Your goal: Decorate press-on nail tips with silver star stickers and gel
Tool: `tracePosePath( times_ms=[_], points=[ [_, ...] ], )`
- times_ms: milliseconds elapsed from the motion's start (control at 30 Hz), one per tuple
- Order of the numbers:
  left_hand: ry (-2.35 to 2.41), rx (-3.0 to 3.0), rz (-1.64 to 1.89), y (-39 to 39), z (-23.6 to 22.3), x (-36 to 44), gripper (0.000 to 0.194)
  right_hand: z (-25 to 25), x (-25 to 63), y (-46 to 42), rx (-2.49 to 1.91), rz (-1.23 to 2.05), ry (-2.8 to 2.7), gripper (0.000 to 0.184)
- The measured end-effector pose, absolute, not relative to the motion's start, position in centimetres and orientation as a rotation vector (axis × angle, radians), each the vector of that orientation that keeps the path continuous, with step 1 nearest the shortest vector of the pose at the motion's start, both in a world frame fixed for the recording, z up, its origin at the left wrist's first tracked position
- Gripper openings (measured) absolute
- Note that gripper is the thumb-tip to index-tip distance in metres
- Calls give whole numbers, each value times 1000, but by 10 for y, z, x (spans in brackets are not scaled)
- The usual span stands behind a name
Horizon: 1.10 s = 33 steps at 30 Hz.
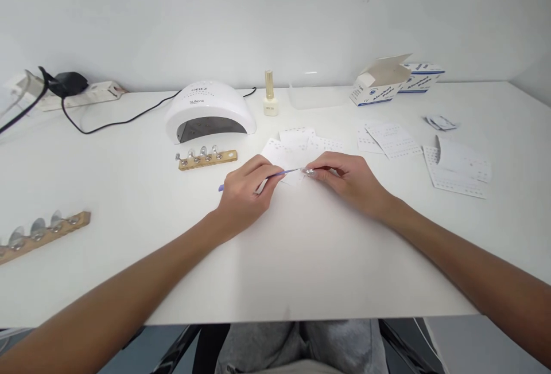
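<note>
My left hand [249, 190] is closed on a thin purple-handled tool [279, 174], its fine tip pointing right; whether it is a brush or a pick is too small to tell. Between the fingertips of my right hand [348, 179] is a small shiny silvery piece [308, 172], perhaps on a holder, its exact kind unclear. The tool's tip meets or nearly meets this piece. Several white sheets with rows of small marks [297, 139] lie just behind my hands. To the left stands a wooden strip [209, 160] bearing metal stands with clear nail tips.
At the back are a white nail lamp [210, 110], a polish bottle [270, 96] and alcohol pad boxes [381, 84]. More sheets [456, 170] and small packets [439, 123] lie right. Another wooden strip [45, 236] sits left. A black cable [116, 124] runs to a power strip [88, 96].
</note>
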State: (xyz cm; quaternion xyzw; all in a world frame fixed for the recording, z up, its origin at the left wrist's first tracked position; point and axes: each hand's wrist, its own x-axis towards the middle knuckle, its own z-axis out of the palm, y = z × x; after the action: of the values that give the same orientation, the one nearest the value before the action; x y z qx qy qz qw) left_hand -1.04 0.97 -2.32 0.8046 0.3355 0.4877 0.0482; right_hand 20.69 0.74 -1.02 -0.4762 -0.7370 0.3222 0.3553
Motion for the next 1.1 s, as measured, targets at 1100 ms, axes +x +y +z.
tracePosePath(
  times_ms=[1100],
  points=[
    [1077,2681,1362,8,-27,-9,14,-9,206,5,-1264,756,-1986,20]
  ],
)
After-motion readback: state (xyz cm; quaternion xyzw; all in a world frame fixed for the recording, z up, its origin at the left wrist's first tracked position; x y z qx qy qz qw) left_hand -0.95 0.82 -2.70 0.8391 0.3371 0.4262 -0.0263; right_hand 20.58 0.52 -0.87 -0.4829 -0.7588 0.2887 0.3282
